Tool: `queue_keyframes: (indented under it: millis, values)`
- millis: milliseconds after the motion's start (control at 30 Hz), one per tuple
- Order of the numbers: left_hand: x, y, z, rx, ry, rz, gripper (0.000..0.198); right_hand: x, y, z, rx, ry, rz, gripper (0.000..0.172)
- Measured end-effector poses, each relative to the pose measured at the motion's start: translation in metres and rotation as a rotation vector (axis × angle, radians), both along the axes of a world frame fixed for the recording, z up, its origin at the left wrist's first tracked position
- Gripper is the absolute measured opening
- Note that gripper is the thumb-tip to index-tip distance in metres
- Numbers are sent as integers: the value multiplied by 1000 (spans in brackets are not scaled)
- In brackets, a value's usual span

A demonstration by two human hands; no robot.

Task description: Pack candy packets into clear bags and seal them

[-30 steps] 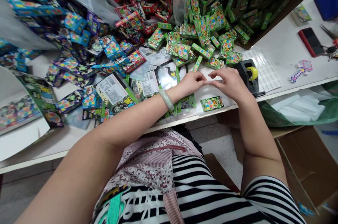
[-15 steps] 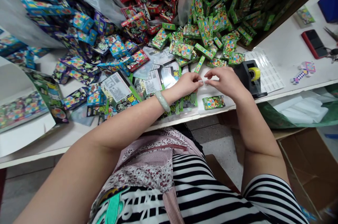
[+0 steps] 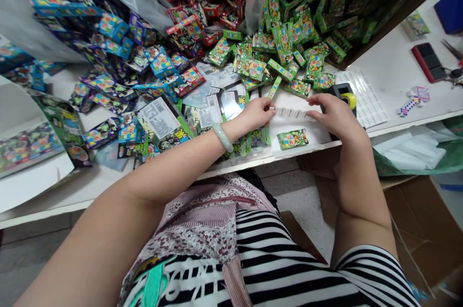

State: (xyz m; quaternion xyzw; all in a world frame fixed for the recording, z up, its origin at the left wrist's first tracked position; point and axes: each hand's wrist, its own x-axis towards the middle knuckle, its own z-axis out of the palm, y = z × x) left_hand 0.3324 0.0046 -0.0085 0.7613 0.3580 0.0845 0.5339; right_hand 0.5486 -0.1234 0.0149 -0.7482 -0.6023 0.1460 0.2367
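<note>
A short strip of clear round stickers (image 3: 290, 113) stretches between my two hands. My left hand (image 3: 257, 113), with a pale green bangle at its wrist, pinches the strip's left end. At the other end, my right hand (image 3: 331, 112) grips it between thumb and fingers. Just below the strip, one small green box (image 3: 292, 139) lies flat near the table's front edge. Behind my right hand stands a black tape dispenser (image 3: 340, 90) with a yellow core, partly hidden. Under my left wrist are green-and-black printed packets (image 3: 258, 137).
Heaps of green boxes (image 3: 282, 42), red boxes (image 3: 191, 27) and blue boxes (image 3: 112, 27) fill the table's back. A sticker sheet (image 3: 365, 97), a red-cased phone (image 3: 429, 62) and a patterned hammer-shaped item (image 3: 414, 100) lie to the right. An open printed carton (image 3: 68, 128) stands at left.
My right hand has moved to the right, away from my left hand, and the sticker strip now shows stretched out between them. My left hand has shifted slightly left.
</note>
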Motion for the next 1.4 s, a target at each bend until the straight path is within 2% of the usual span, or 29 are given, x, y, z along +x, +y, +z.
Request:
queue_keyframes:
  millis: [133, 333, 467, 600, 667, 767, 933, 1067, 1167, 1233, 1300, 1367, 1400]
  values:
    - [1, 1, -1, 17, 24, 4, 13, 5, -9, -2, -41, 40, -113, 10]
    - [3, 0, -3, 55, 41, 18, 11, 2, -11, -6, 27, 57, -162, 15]
    - [4, 0, -2, 47, 80, 37, 11, 4, -13, -11, 72, 19, -124, 14]
    - [5, -1, 3, 33, 113, 31, 9, 2, -14, -12, 20, -67, -100, 2]
    - [5, -2, 5, 32, 152, 24, 9, 1, -15, -10, 19, -50, -106, 4]
    - [6, -3, 9, 94, 211, 23, 9, 2, -22, -3, 115, 82, -148, 3]
    - [6, -9, 17, 259, 290, -37, 17, 2, -38, 16, 401, 485, -319, 7]
    - [-3, -18, 31, 432, 263, -138, 33, -11, -42, 24, 504, 711, -290, 13]
    - [-31, -12, 41, 589, 101, -171, 31, -25, -39, 28, 550, 821, -241, 17]
    - [-67, 6, 43, 664, -54, -91, 26, -34, -37, 30, 545, 885, -206, 20]
    - [-115, 34, 40, 710, -133, 120, 22, -45, -35, 30, 503, 960, -156, 22]
    - [-168, 63, 34, 738, -77, 370, 27, -62, -30, 29, 420, 1043, -76, 24]
    - [-194, 74, 30, 747, -38, 447, 30, -75, -25, 27, 356, 1080, -23, 25]
